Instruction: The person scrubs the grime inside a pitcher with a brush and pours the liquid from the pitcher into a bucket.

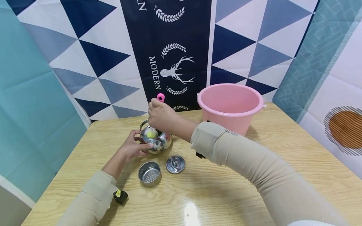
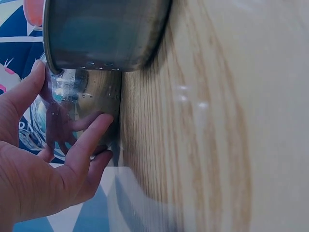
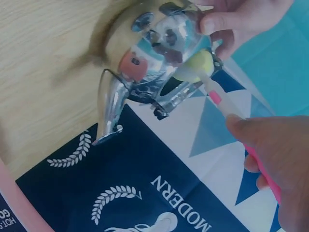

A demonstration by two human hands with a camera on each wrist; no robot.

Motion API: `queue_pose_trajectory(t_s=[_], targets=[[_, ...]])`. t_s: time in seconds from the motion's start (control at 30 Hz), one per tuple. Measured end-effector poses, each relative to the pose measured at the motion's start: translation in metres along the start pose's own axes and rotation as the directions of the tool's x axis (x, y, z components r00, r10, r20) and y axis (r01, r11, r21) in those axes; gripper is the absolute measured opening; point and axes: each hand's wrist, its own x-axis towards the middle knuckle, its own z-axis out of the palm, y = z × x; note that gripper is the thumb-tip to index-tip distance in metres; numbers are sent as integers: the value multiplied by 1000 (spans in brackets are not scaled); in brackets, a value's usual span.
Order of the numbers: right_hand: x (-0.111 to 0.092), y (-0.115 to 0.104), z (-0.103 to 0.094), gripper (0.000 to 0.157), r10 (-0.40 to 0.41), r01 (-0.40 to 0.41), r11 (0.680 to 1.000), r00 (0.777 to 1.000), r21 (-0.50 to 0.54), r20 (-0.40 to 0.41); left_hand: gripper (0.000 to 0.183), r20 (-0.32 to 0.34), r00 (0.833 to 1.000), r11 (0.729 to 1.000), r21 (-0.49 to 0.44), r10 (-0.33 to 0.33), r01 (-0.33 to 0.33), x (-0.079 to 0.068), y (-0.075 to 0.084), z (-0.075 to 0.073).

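A shiny metal teapot (image 1: 160,145) with a spout and a raised handle stands on the table. My left hand (image 1: 132,147) holds its side, thumb and fingers spread around the body, as the left wrist view also shows. In my right hand (image 1: 161,116) is a brush with a pink handle (image 1: 160,97), gripped in curled fingers. Its yellow-and-white sponge head (image 3: 199,66) sits in the teapot's open mouth. In front of the teapot are a perforated metal strainer basket (image 1: 150,173) and a round lid (image 1: 175,164) with a knob.
A pink bucket (image 1: 230,100) stands at the back right, behind my right forearm. Patterned cloth (image 1: 175,62) hangs along the table's back edge. A small black object with a yellow mark (image 1: 120,196) is by my left wrist.
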Motion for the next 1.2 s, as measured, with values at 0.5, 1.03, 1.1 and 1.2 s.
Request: queue_pose_trajectory(t_s=[0.5,1.03,1.1,1.2], targets=[[-7,5,11,29,20,-25,994,999,-110,-49,84,-11,1000,1000,20,6,-6,-1,1,2],[-6,11,-6,30,-87,83,989,996,-119,-26,85,-7,1000,1000,21,1,-1,0,2,0],[-5,10,-8,30,-92,87,990,995,-111,-37,85,-2,1000,1000,19,1,-1,0,2,0],[-1,8,-10,30,-95,91,991,995,-96,-37,85,5,1000,1000,11,0,0,-1,2,0]])
